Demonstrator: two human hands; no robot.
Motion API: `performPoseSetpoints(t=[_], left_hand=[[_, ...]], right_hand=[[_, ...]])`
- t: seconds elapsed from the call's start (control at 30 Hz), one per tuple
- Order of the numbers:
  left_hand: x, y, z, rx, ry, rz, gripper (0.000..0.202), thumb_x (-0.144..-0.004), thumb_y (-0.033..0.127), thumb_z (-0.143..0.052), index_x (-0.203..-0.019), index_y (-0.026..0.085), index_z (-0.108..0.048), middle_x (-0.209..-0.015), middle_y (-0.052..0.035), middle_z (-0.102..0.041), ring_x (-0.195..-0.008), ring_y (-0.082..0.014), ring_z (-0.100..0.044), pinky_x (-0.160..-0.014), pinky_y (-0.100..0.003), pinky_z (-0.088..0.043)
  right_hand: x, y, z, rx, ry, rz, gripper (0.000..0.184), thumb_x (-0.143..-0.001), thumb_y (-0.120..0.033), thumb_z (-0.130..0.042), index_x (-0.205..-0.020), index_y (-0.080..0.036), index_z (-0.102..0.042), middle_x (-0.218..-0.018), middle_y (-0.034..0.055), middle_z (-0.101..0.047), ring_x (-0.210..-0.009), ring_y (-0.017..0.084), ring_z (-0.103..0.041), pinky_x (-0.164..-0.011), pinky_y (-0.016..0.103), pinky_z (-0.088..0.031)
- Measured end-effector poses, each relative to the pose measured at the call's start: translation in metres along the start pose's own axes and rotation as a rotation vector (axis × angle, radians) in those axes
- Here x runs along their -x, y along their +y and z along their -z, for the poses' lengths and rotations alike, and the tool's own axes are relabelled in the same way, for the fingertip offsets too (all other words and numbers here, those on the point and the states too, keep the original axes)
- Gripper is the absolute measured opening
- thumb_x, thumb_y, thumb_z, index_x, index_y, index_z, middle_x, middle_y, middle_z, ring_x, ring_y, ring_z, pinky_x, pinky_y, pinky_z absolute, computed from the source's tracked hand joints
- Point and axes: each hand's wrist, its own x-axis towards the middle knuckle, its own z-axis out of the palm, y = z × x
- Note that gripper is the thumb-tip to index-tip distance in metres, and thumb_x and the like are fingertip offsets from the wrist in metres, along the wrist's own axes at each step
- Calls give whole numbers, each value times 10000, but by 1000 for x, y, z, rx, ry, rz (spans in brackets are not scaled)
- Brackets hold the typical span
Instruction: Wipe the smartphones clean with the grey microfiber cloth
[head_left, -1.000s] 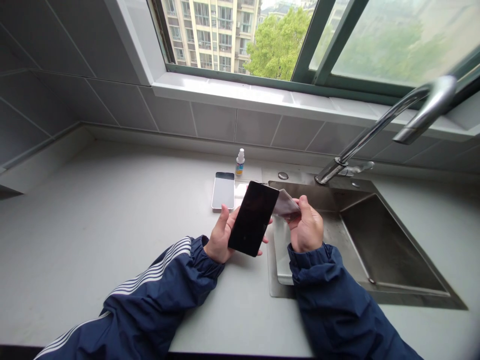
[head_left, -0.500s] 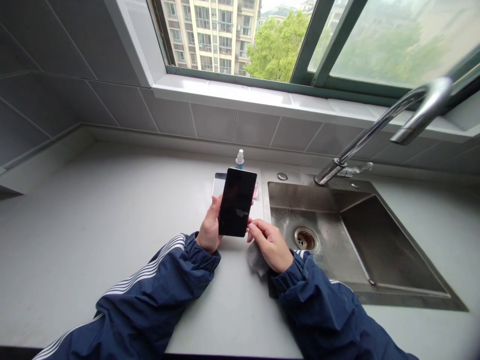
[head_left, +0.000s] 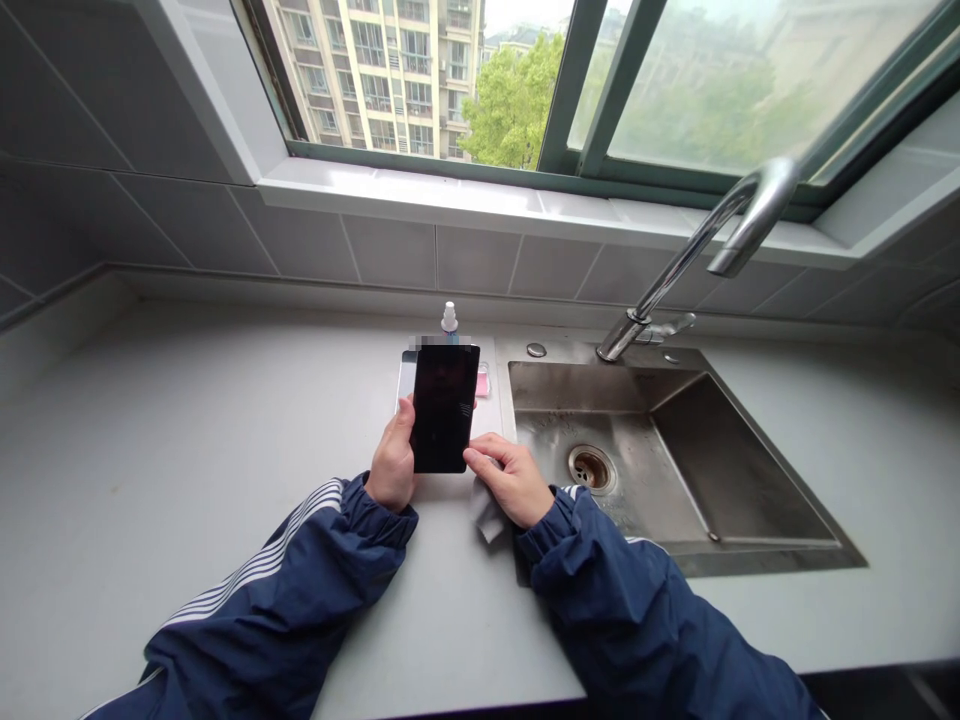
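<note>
The phone (head_left: 445, 408) in my left hand (head_left: 391, 455) is glossy black glass, the cloth (head_left: 487, 512) soft matt fabric, the sink (head_left: 585, 385) brushed stainless steel, the tap (head_left: 686, 250) polished chrome, the surface (head_left: 225, 450) smooth and matt.

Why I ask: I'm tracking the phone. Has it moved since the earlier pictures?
Yes: the phone has shifted left, away from the sink.

Black phone (head_left: 445, 408), white-striped navy sleeve (head_left: 277, 610)
</note>
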Motion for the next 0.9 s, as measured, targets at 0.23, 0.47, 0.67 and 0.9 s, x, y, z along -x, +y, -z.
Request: performPoseSetpoints(t=[0.23,0.47,0.67,0.9], left_hand=[[-1,-4,4,-190,-36,-15,656,-984,642,-342,-1333,156,-611,-1252,-144,-704,-1141,-295,-675,-1024,-443,-513],[-7,20,18,-692,116,-223,675,-987,643,-301,-1341,163,-616,-1083,-123,-744,-887,-230,-693,-657,-317,-522],[-21,28,42,-1354,417,-402,516,-916,501,-556,-1338,204,-578,-1238,-108,-681,-972,-253,-644,-870,-394,-493],[-29,17,34,-1764,421,-145,990,-777,735,-594,-1547,181,-312,-1324,-196,-594,-1190,-392,-576,-940,-507,-445]], right_hand=[[0,0,0,-94,-18,-80,385,-909,-535,-597,-941,-197,-778,-857,26,-742,-908,240,-714,-864,328,-539],[-2,10,0,-122,47,-121,392,-883,-550,-606,-937,-193,-759,-881,32,-746,-900,233,-698,-857,313,-527],[-4,19,5,-54,132,-135,401,-865,-544,-611,-911,-172,-752,-827,42,-734,-815,223,-678,-796,319,-530],[-10,27,13,0,167,-119,374,-863,-507,-599,-968,-192,-773,-954,65,-777,-910,262,-708,-893,390,-532]])
